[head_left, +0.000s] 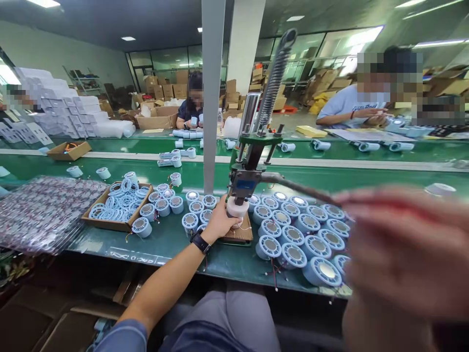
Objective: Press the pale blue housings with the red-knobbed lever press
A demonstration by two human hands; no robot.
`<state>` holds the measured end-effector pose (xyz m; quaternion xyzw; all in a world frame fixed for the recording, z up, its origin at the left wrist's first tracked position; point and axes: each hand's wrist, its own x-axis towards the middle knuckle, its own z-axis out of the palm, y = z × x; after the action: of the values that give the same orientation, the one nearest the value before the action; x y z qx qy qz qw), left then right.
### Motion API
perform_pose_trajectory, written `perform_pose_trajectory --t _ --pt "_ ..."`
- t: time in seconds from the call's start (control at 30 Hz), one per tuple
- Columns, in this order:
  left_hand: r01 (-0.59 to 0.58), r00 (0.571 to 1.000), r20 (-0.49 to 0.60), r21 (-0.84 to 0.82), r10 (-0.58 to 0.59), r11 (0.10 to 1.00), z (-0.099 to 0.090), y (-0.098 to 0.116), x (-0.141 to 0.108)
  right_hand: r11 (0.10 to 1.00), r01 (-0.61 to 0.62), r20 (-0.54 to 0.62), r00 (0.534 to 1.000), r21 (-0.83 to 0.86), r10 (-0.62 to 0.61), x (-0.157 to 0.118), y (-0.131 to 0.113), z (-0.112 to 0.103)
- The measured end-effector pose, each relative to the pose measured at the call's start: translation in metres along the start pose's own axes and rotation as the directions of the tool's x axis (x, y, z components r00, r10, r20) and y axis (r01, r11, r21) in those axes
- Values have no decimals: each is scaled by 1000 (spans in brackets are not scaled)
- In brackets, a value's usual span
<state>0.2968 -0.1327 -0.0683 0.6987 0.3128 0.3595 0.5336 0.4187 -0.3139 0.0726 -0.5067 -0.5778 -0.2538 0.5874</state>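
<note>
My left hand (221, 220), with a black watch on its wrist, is wrapped round a small cylindrical part under the press head (237, 207) of a hand-operated press. The part sits on a wooden base plate (240, 233) and is mostly hidden by my fingers and the white press head. At the right, large and blurred, my right hand (399, 239) is closed round the end of the press's long metal lever (300, 187). Rows of light blue cylinders (293, 234) with round metallic centres stand right of the press.
Left of the press are more blue cylinders (162, 207), a cardboard box of blue rings (120, 205) and a stack of wrapped parts (47, 210). A grey post (213, 98) rises behind. Two people work across the green conveyor (315, 171), where white-and-blue parts lie.
</note>
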Motion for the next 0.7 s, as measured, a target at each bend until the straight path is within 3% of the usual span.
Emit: perform_pose_trajectory --t 0.07,0.17,0.23,0.3,0.37,0.4,0.47,0.53,0.6,0.7 --pt "20 1000 -8 6 -20 1000 -1 4 1 997 55 -23 998 -62 -57 73 19 14" --pt "19 999 -38 24 -18 1000 2 12 -3 989 -9 151 988 -147 31 157 51 49" --pt "-7 1000 -30 36 8 999 6 18 -16 980 -78 244 962 -182 122 183 65 66" --pt "-28 1000 9 49 27 998 8 23 -39 980 -76 217 969 -183 116 176 67 70" --pt "-33 999 21 98 31 995 3 25 -74 992 -58 116 991 -111 71 134 56 63" --pt "-31 1000 -2 142 32 989 -3 24 -92 997 -57 69 996 -51 61 101 48 60" --pt "3 990 -134 265 33 964 -25 16 -127 991 -114 91 990 76 107 20 28 58" --pt "97 952 -305 365 20 926 -54 2 -149 982 -146 263 958 118 111 -61 10 71" --pt "207 903 -430 421 -6 883 -82 -14 -156 981 -170 431 895 90 115 -124 -6 95" --pt "289 871 -491 454 -35 843 -107 -33 -148 987 -147 540 828 -57 154 -170 -20 138"
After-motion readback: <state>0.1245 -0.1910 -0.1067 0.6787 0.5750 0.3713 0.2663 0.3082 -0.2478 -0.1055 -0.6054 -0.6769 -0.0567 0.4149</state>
